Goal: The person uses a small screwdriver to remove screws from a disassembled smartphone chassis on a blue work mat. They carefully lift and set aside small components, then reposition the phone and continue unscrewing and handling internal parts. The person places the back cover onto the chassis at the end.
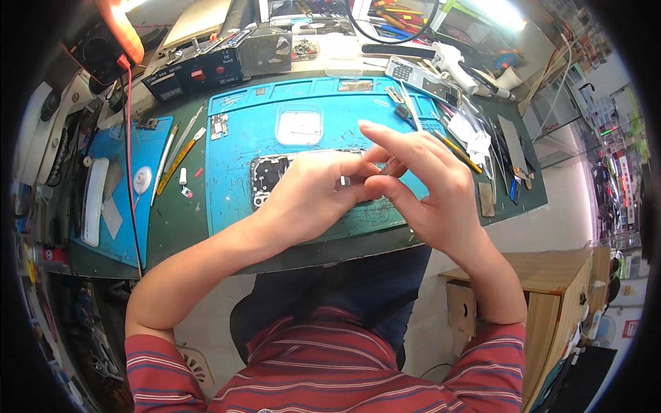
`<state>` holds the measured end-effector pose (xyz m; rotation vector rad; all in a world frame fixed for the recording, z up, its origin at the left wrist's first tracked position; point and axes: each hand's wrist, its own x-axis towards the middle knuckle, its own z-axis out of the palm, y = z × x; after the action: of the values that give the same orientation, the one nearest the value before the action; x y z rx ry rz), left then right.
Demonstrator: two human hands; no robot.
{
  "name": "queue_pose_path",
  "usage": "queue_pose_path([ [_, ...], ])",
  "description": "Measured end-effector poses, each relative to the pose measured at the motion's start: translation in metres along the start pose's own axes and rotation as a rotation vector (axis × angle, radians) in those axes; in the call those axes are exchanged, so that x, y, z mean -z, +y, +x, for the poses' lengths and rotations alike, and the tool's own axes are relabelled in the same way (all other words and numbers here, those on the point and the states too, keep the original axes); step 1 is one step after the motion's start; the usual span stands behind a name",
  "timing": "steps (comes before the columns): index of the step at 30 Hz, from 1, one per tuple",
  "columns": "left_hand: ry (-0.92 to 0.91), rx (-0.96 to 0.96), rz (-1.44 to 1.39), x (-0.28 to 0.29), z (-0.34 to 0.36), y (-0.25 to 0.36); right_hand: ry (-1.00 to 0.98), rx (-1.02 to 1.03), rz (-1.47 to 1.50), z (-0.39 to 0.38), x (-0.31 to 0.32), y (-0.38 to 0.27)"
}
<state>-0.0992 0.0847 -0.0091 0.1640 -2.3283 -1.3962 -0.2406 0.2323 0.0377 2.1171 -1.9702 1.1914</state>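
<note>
The left hand (313,184) and right hand (432,172) meet above the near half of the mat (234,131), fingertips together. The right hand's thumb and forefinger are curled nearly closed around a small, brownish, clear-looking piece (390,167); the fingers hide most of it, so its kind and long axis cannot be told. The left hand's fingers are bunched against it from nine o'clock; whether they also grip it, I cannot tell.

The opened phone (266,177) lies flat on the mat, at nine o'clock from the joined fingertips, its long axis running roughly nine to three. The left hand is nearer and hangs over its middle, hiding much of it; whether they touch is unclear.

Farther out, at ten o'clock from the fingertips, sits the tray (300,128), just beyond the phone. The bench (186,241) carries it all.
</note>
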Motion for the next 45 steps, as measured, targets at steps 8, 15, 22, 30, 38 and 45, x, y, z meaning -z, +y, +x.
queue_pose_path([
  [8, 0.032, 0.045, -0.013, -0.005, 0.0, -0.003, 0.023, -0.021, -0.002, -0.003, -0.004, 0.001],
  [15, 0.026, 0.122, -0.012, -0.003, -0.002, 0.005, 0.01, -0.077, 0.08, 0.0, 0.001, -0.007],
  [22, 0.02, 0.004, 0.013, -0.002, -0.002, -0.001, 0.043, -0.012, -0.1, -0.006, -0.002, -0.002],
  [30, -0.02, 0.146, -0.031, -0.005, 0.001, 0.003, 0.042, -0.039, -0.059, -0.008, 0.0, 0.002],
  [38, 0.091, 0.111, -0.076, -0.01, -0.004, 0.006, 0.036, -0.063, 0.113, -0.006, -0.003, 0.002],
  [45, 0.065, 0.037, 0.007, -0.006, -0.007, 0.0, 0.042, -0.053, -0.073, -0.01, -0.003, -0.001],
])
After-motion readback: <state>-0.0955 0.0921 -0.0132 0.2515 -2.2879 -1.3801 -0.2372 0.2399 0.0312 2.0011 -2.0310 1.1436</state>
